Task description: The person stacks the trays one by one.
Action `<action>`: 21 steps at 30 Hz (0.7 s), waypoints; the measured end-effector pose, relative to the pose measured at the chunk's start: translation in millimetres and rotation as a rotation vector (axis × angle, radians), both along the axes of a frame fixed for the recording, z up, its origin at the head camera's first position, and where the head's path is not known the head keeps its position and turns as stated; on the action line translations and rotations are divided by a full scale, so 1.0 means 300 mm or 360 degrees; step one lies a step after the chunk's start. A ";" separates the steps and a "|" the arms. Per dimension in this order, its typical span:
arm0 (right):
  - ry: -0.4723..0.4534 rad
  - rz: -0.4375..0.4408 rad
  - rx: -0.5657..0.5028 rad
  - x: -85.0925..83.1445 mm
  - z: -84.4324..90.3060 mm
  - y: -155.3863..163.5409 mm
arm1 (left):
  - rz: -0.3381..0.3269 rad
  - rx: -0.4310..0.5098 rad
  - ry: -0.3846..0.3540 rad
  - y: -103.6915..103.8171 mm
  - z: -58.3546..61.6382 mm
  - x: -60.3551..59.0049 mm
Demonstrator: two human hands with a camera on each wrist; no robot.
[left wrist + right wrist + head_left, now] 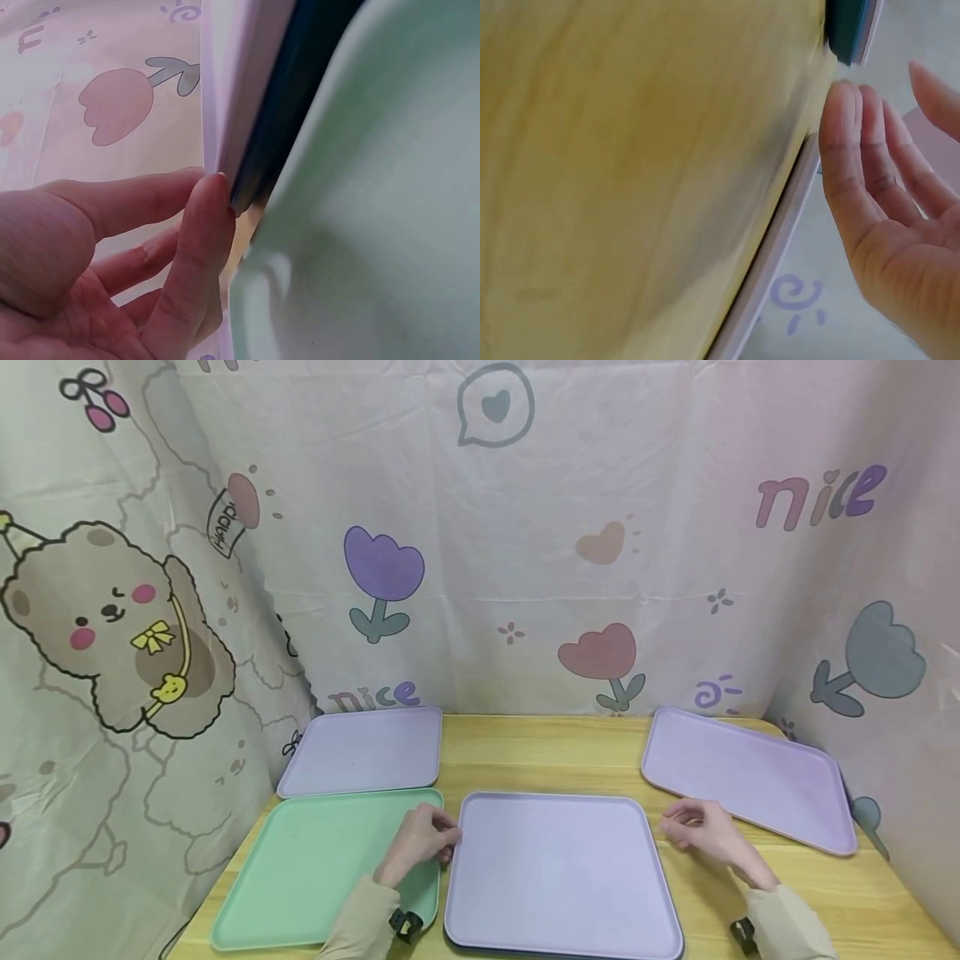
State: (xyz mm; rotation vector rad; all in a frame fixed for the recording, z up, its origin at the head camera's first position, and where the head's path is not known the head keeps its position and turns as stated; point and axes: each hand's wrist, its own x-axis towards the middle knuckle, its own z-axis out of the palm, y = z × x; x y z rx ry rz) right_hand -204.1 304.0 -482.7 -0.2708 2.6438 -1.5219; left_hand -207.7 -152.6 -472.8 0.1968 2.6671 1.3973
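Presumed tray-gripping step: left hand (pixel 420 839) at central lavender tray's (pixel 558 872) edge, pinch uncertain; right hand (pixel 705 832) empty, relaxed, presumably needed opposite.

You see what looks like smooth, matt plastic in the middle lavender tray (pixel 558 872), and the same finish in the green tray (pixel 322 852). Your table (pixel 540 752) has a smooth-looking wood-grain top. The printed curtain (pixel 487 502) looks like lightly creased cloth, and your beige sleeves (pixel 365 914) look like matt fabric.

A curtained-off booth, with cartoon-printed cloth (pixel 495 543) hung around a wood-grained table (pixel 540 756).
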 end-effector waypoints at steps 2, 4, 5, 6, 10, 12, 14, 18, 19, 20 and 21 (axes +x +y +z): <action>0.0039 -0.0088 -0.0036 -0.006 -0.002 0.016 | 0.0007 0.0001 0.0012 -0.002 -0.001 -0.003; 0.0091 -0.0217 -0.0065 -0.011 -0.004 0.038 | 0.0015 0.0006 0.0021 -0.003 -0.003 -0.007; 0.0113 -0.0278 -0.0104 -0.013 -0.003 0.051 | 0.0017 0.0010 0.0025 -0.004 -0.004 -0.009; 0.0139 -0.0331 -0.0151 -0.016 -0.003 0.067 | 0.0020 0.0014 0.0028 -0.004 -0.004 -0.011; 0.0201 -0.0567 -0.0563 -0.025 -0.002 0.134 | 0.0029 0.0028 0.0040 -0.007 -0.005 -0.016; 0.0230 -0.0735 -0.0756 -0.030 -0.002 0.166 | 0.0036 0.0034 0.0059 -0.008 -0.005 -0.018; 0.0249 -0.0948 -0.0907 -0.034 0.002 0.193 | 0.0046 0.0049 0.0079 -0.010 -0.006 -0.021; 0.0264 -0.1371 -0.1139 -0.039 0.011 0.253 | 0.0068 0.0092 0.0104 -0.010 -0.005 -0.026; 0.0279 -0.1450 -0.1227 -0.039 0.013 0.270 | 0.0071 0.0102 0.0104 -0.010 -0.004 -0.026; 0.0312 -0.1510 -0.1315 -0.038 0.012 0.288 | 0.0072 0.0114 0.0102 -0.010 -0.004 -0.027; 0.0341 -0.1557 -0.1409 -0.036 0.012 0.307 | 0.0071 0.0122 0.0097 -0.011 -0.003 -0.027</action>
